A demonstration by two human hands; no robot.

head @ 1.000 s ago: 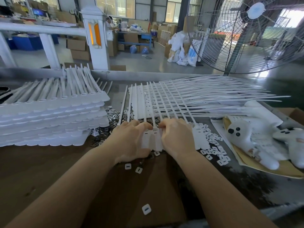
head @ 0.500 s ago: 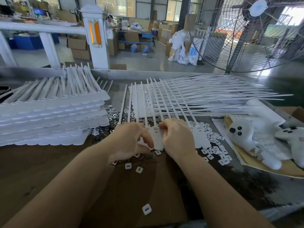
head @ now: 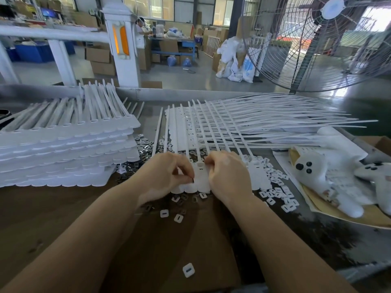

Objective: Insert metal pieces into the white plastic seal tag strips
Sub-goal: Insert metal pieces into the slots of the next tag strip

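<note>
A row of joined white seal tag strips (head: 200, 178) lies in front of me, its thin tails running away toward the far side of the table. My left hand (head: 163, 176) pinches something small and dark against the tag heads; what it is cannot be made out. My right hand (head: 227, 176) grips the tag heads from the right, fingers curled over them. Small metal pieces (head: 146, 144) lie in a heap beside the left stack. White square caps (head: 277, 182) are scattered to the right of the strip and near my hands.
A tall stack of tag strips (head: 63, 149) fills the left of the table. More strips (head: 264, 127) fan out at the back right. A white plush toy (head: 330, 178) lies on cardboard at right. One loose cap (head: 188, 270) sits near me. A large fan (head: 317, 39) stands behind.
My left thumb and forefinger have closed into a pinch at the tag heads and shifted slightly right. My right hand has kept its grip on the strip.
</note>
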